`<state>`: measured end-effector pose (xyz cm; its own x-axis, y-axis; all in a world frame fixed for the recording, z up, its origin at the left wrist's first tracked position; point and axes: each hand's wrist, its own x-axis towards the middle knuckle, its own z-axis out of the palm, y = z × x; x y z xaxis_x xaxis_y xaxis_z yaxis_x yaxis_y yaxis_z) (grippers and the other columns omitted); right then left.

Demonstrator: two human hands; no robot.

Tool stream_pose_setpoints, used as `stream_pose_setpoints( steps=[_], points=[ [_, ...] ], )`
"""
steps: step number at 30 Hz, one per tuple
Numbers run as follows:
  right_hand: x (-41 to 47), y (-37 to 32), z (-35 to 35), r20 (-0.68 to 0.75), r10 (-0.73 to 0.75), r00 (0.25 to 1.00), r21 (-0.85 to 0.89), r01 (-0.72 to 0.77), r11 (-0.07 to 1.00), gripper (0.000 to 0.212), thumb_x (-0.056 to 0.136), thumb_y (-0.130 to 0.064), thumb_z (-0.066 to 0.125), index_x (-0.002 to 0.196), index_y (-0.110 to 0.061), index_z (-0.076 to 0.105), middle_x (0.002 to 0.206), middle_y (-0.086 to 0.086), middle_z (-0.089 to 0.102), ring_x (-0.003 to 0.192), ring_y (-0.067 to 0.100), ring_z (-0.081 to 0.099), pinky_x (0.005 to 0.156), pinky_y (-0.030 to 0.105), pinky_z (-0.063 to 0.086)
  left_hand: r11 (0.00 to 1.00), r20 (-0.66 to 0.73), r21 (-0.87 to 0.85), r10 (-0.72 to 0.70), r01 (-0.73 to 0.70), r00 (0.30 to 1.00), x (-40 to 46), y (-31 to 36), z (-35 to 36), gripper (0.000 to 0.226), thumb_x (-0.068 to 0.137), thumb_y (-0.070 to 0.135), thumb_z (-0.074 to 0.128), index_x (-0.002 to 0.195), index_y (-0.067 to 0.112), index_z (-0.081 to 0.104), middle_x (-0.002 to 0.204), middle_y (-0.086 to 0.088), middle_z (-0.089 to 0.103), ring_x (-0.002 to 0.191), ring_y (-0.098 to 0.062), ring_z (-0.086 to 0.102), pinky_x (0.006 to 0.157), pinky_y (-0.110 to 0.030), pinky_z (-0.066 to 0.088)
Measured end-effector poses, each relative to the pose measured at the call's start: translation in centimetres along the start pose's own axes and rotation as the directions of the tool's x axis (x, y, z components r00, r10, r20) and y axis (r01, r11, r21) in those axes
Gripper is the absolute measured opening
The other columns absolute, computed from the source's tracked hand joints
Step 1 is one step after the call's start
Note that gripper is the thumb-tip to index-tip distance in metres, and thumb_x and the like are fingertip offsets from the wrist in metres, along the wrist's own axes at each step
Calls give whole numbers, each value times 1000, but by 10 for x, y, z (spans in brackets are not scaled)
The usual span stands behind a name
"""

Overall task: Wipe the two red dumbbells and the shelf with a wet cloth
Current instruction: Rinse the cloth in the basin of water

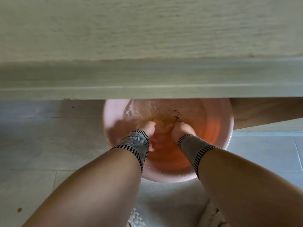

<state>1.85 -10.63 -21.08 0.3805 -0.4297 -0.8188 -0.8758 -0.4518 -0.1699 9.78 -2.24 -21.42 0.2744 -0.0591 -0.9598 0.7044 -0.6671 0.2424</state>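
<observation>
Both my hands are down in a pink basin of water on the floor. My left hand and my right hand are curled together around an orange-pink cloth under the rippling water. The cloth is blurred and mostly hidden by my fingers. Grey wrist bands with black striped edges cover both wrists. A pale wooden shelf runs across the upper half of the view, and its front edge hides the far part of the basin. No red dumbbells are in view.
The basin stands on a light grey tiled floor. A wooden panel sits under the shelf at the right. Woven footwear shows at the bottom edge between my arms.
</observation>
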Motion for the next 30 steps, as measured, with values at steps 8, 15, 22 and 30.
stream_pose_setpoints(
  steps=[8,15,22,30],
  points=[
    [-17,-26,2,-85,-136,987,630,159,760,47,99,-42,38,98,-4,64,91,14,66,85,27,63,75,32,50,964,214,-265,22,36,977,-5,-4,2,39,87,46,65,88,6,68,72,-11,71,63,-24,69,60,-34,58],
    [-8,4,-4,-52,139,989,383,-109,917,38,101,-26,35,122,-3,56,118,15,63,104,30,62,82,33,49,974,-111,167,172,-153,979,-4,3,8,46,102,30,45,138,2,49,140,-17,52,127,-34,52,106,-40,42],
    [-11,-16,-8,-45,-62,997,281,72,957,40,100,-13,39,137,1,39,140,13,47,126,28,48,102,34,41,991,95,-130,-16,28,995,-10,4,6,50,88,51,62,122,16,60,120,-13,66,106,-37,63,84,-56,55],
    [-8,-22,-2,-185,46,982,552,65,831,56,100,-45,27,96,-5,66,79,8,63,71,24,61,65,30,46,986,5,-130,111,-109,994,-5,2,5,44,98,38,50,122,3,61,112,-20,67,103,-35,65,92,-47,53]
  ],
)
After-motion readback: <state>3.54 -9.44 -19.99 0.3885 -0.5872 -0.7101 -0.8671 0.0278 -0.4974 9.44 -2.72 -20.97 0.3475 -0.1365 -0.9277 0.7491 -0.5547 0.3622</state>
